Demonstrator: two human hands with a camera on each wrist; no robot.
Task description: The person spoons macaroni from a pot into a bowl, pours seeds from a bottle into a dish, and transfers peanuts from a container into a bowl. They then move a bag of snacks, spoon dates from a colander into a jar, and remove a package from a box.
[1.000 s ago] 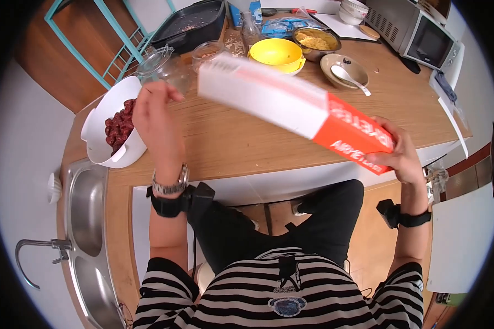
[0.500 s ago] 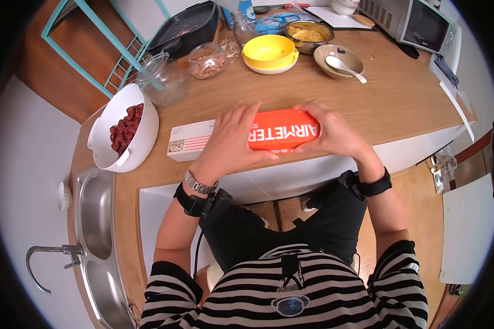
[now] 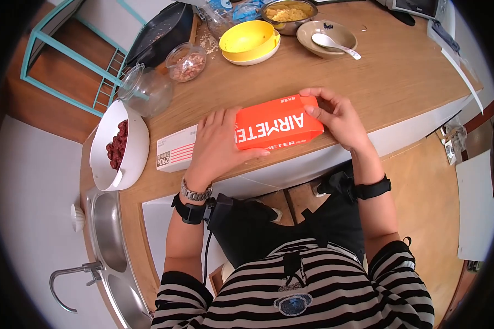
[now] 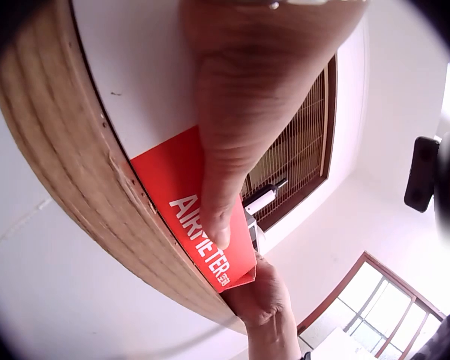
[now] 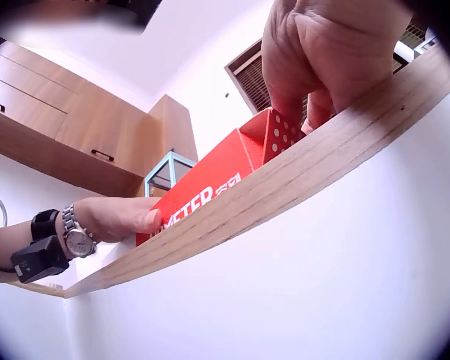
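Note:
A long red and white box (image 3: 274, 123) lies along the counter's front edge, lettered AIRMETER. My left hand (image 3: 217, 143) grips its middle, the fingers over the top and the thumb (image 4: 217, 225) down the near side. At the box's right end, my right hand (image 3: 343, 123) pinches the end flap between thumb and fingers. The right wrist view shows that end of the box (image 5: 210, 176) standing open, with a dotted inner face beside the right hand (image 5: 334, 52); some of its fingertips are hidden.
White pot of dark red pieces (image 3: 140, 162) at left, beside the sink (image 3: 108, 225). Behind the box stand a glass jar (image 3: 153, 93), a smaller jar of nuts (image 3: 175, 71), a yellow bowl (image 3: 241, 46), a metal bowl (image 3: 280, 23) and a brown bowl with a spoon (image 3: 340, 35).
The box came down from the air onto the counter and turned level. My left hand moved onto it, and my right hand shifted from its red side to its right end, where the flap now stands open.

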